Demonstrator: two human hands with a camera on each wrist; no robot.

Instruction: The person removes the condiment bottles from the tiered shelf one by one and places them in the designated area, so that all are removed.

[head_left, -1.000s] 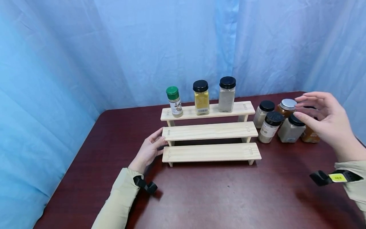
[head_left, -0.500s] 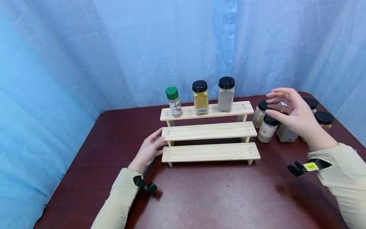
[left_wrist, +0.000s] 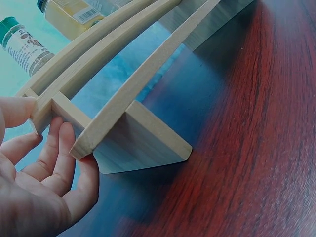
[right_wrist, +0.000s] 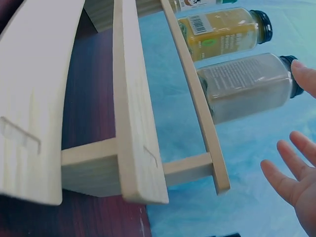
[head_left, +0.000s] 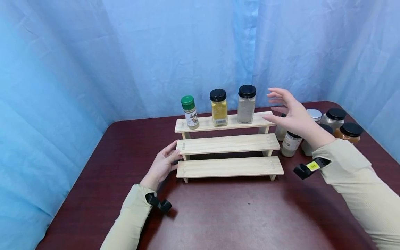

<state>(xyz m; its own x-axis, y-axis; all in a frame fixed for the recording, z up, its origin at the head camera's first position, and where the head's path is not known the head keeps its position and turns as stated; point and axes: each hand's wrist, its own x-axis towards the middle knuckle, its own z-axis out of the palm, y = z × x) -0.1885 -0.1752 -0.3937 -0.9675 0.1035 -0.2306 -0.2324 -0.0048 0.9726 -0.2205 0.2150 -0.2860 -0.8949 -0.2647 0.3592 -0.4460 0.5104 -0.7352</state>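
A three-tier wooden spice rack (head_left: 229, 144) stands on the table. My left hand (head_left: 161, 165) grips the left end of its middle tier; in the left wrist view the thumb (left_wrist: 16, 111) lies on the board and fingers curl beneath. Along the top tier stand a green-capped shaker (head_left: 191, 117), a jar of yellow powder (head_left: 219, 111) and a black-lidded jar of greyish powder (head_left: 246, 107). My right hand (head_left: 292, 113) hovers beyond the rack's right end, fingers spread and holding nothing. It is nearest to the greyish jar; whether the thumb touches that lid cannot be told.
Several spice jars cluster right of the rack, partly hidden behind my right hand, including a white-labelled jar (head_left: 291, 144), a silver-lidded jar (head_left: 314, 114) and a black-lidded orange-brown jar (head_left: 350, 132). Blue curtains (head_left: 175, 52) hang behind the dark red table (head_left: 218, 215).
My right hand has moved left from above the jar cluster toward the top tier's right end, uncovering jars at the far right. My left hand keeps its place on the rack.
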